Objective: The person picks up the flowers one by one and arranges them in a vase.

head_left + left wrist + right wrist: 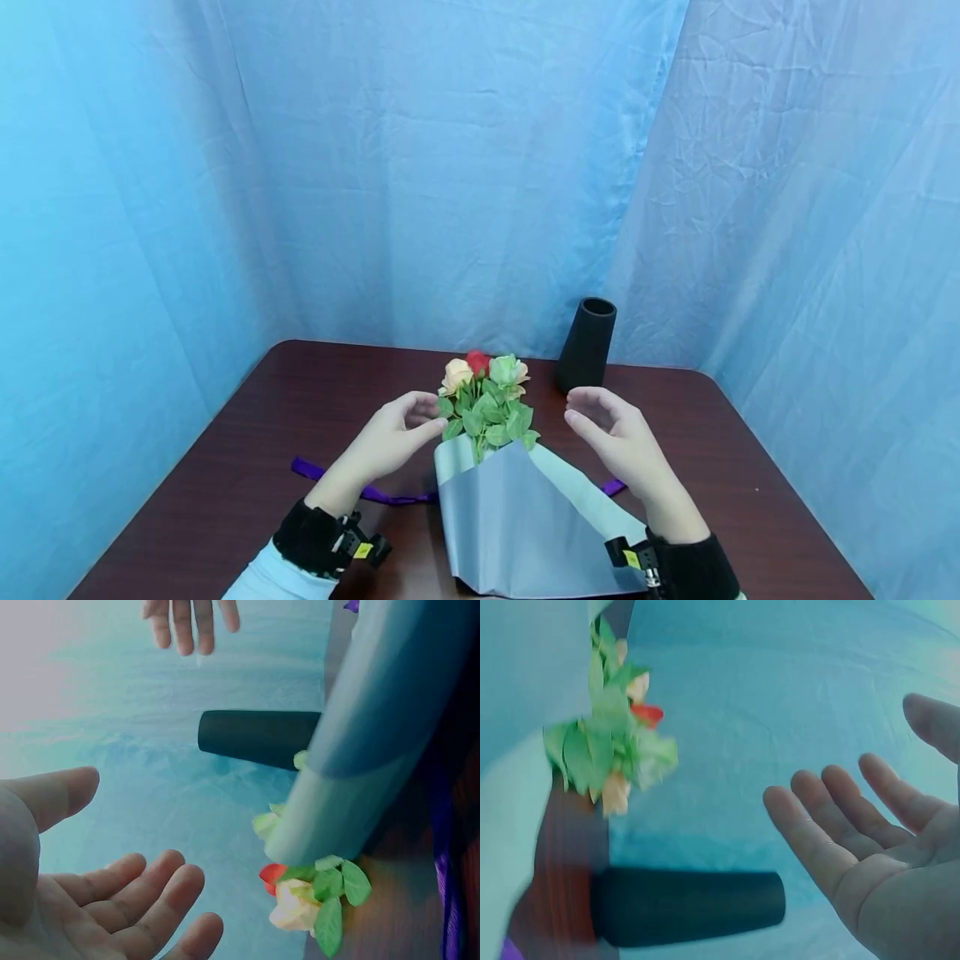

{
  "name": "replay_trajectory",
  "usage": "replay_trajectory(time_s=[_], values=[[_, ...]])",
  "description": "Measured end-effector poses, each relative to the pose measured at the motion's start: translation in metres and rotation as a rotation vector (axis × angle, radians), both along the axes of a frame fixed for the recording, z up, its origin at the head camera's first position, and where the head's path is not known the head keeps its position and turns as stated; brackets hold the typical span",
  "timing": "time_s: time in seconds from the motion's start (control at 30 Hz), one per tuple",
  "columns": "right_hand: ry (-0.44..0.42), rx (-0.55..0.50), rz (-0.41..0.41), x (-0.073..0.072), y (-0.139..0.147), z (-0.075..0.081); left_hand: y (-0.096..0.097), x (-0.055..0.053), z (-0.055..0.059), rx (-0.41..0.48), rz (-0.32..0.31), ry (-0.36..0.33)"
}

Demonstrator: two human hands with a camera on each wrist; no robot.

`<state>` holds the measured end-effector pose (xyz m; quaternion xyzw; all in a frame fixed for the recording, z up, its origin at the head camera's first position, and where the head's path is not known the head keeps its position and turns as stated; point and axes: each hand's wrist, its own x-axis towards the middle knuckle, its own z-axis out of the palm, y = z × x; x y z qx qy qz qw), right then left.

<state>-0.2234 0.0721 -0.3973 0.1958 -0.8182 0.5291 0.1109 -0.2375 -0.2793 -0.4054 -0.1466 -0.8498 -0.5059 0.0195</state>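
Observation:
A bouquet of artificial roses [491, 400], cream, red and pale green with green leaves, lies at the middle of the table. Pale blue-grey wrapping paper [517, 525] is folded around its stems, which are hidden inside. To the left of the flowers is my left hand [397, 433], fingers relaxed and holding nothing; its fingertips come close to the leaves in the head view. My right hand [618, 433] hovers over the paper's right side, apart from the flowers, its fingers loosely bent and nothing between them. Both palms face inward.
A black tapered vase [587, 346] stands upright at the back of the table, behind my right hand. Purple ribbon [397, 498] runs beneath the wrapped bouquet and shows on both sides. Blue curtains [450, 167] hang around the dark wooden table [337, 392].

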Motion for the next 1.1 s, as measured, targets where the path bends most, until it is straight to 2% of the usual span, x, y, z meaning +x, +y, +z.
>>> replay_trajectory(time_s=[0.13, 0.27, 0.4, 0.5, 0.7, 0.93, 1.1], values=[[-0.043, -0.14, 0.088, -0.002, -0.016, -0.005, -0.008, -0.006, -0.007, -0.01, -0.015, -0.035], [-0.147, -0.232, 0.157, -0.006, -0.027, -0.01, -0.012, -0.01, -0.011, -0.036, -0.014, -0.072], [-0.279, -0.306, 0.172, -0.009, -0.035, -0.014, -0.015, -0.012, -0.013, -0.065, -0.03, -0.122], [-0.347, -0.339, 0.165, -0.01, -0.041, -0.017, -0.018, -0.012, -0.015, -0.09, -0.074, -0.151], [-0.42, -0.308, 0.17, -0.011, -0.051, -0.022, -0.022, -0.012, -0.018, -0.139, -0.189, -0.183], [-0.477, -0.258, 0.187, -0.01, -0.06, -0.027, -0.024, -0.014, -0.022, -0.194, -0.282, -0.162], [-0.5, -0.228, 0.215, -0.008, -0.066, -0.032, -0.023, -0.015, -0.023, -0.239, -0.323, -0.159]])
